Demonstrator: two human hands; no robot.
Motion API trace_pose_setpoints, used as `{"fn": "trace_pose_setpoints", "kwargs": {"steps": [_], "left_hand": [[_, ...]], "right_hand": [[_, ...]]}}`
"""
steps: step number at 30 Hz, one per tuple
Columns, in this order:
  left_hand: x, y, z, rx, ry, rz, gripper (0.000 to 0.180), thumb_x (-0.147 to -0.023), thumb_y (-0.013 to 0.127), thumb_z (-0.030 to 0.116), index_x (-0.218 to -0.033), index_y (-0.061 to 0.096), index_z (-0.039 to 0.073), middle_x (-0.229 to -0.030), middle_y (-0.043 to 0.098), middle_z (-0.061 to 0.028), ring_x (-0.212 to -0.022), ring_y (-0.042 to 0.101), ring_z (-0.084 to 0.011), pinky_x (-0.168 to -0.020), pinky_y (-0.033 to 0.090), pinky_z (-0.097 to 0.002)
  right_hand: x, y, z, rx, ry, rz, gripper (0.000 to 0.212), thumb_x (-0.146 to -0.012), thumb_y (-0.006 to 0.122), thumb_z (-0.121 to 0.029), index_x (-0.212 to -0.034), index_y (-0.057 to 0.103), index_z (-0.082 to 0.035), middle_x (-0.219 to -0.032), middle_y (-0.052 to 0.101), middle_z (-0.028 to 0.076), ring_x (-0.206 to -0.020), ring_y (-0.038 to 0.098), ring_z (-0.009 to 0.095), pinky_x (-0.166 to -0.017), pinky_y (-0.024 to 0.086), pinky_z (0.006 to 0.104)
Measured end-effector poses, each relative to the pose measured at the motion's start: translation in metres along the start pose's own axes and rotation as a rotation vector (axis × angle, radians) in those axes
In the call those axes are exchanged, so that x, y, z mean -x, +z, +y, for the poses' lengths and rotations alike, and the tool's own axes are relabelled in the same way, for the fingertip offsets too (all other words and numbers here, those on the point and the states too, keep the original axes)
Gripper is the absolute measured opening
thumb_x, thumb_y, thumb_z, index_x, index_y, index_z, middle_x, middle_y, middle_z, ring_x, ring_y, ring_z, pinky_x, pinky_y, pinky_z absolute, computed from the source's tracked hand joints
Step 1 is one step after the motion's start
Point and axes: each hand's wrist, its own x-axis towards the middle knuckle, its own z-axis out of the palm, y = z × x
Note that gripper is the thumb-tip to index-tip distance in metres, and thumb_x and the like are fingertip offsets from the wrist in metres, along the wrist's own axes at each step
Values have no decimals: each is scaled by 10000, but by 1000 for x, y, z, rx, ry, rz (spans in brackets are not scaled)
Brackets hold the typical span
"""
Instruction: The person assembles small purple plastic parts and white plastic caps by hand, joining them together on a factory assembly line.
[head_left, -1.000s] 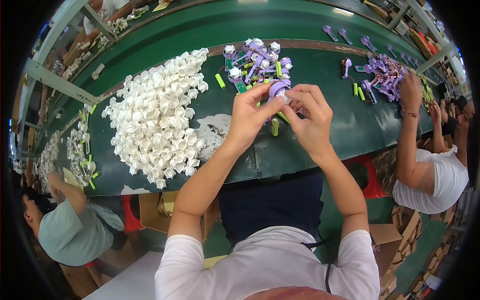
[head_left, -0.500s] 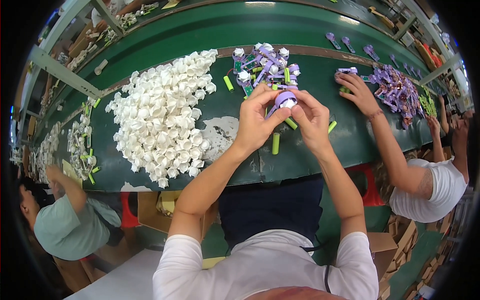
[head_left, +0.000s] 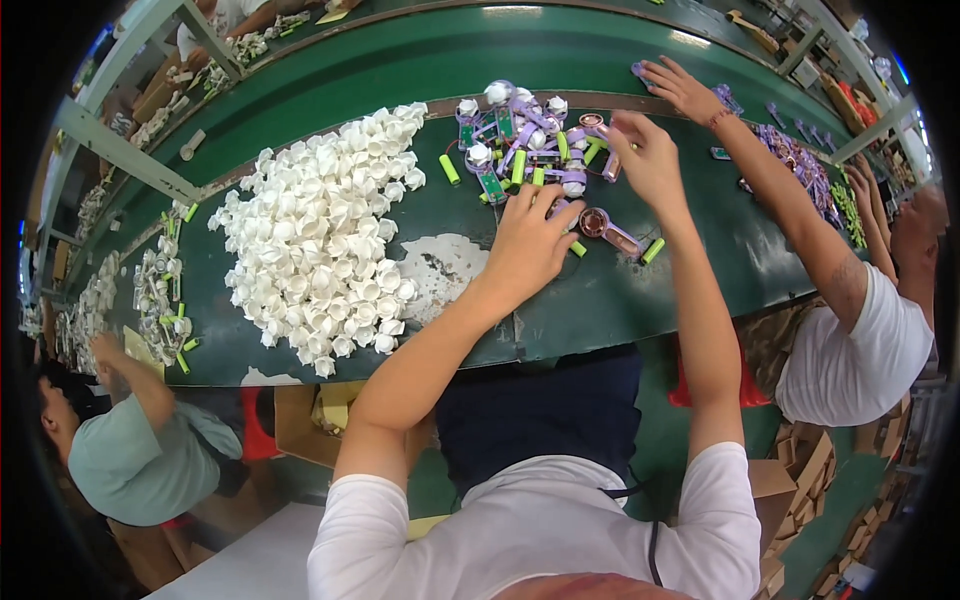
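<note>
My left hand (head_left: 530, 240) is at the near edge of a heap of purple ring-headed pieces (head_left: 540, 130) with white flower-shaped caps. Its fingers are bent around something purple, mostly covered by them. Just right of it lies a purple piece with a copper-coloured ring head (head_left: 594, 222) and no white cap. My right hand (head_left: 650, 165) hovers at the heap's right side, thumb and forefinger apart, beside another uncapped ring piece (head_left: 592, 120). Green cylinders (head_left: 653, 250) lie around and within the heap.
A large mound of white flower-shaped caps (head_left: 320, 230) covers the table to the left. A co-worker's arm (head_left: 790, 200) stretches across on the right, near more purple pieces (head_left: 785, 160). Another person (head_left: 150, 440) sits at the left. A metal post (head_left: 125, 150) stands at far left.
My hands have parted from the capped purple piece they held together. The right went up and away; the left stayed low by the heap. The co-worker's hand moved farther across the table.
</note>
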Motion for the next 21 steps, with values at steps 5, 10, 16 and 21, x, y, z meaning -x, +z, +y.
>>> {"fn": "trace_pose_setpoints", "kwargs": {"steps": [5, 10, 16, 21], "left_hand": [[10, 12, -11, -50, -205, -131, 405, -761, 606, -83, -1129, 638, 83, -1009, 569, -149, -937, 603, -348, -783, 517, -452], [4, 6, -14, -185, -249, -63, 396, -749, 599, -71, -1128, 636, 36, -1052, 548, -180, -972, 596, -356, -777, 533, -450], [-4, 8, 22, 678, -342, 20, 491, -827, 761, 161, -1224, 572, -58, -999, 631, -151, -746, 660, -189, -661, 540, -306], [4, 10, 15, 991, -488, 233, 451, -901, 665, 68, -1294, 473, -41, -995, 650, -112, -875, 655, -141, -775, 540, -280]], "right_hand": [[84, -23, -2, 296, -106, -167, 268, -831, 736, -132, -1037, 672, 28, -930, 686, 155, -838, 675, 247, -724, 516, 381], [123, -8, 1, 351, -127, -197, 265, -811, 747, -141, -1006, 673, 22, -917, 660, 194, -811, 645, 320, -726, 508, 405], [136, 2, -49, 235, -79, 143, 212, -796, 745, -43, -983, 663, 13, -849, 645, 150, -687, 615, 289, -623, 493, 384], [130, 33, -87, 444, -430, 227, 235, -775, 734, 14, -992, 646, 28, -882, 637, 149, -731, 607, 331, -658, 511, 398]]}}
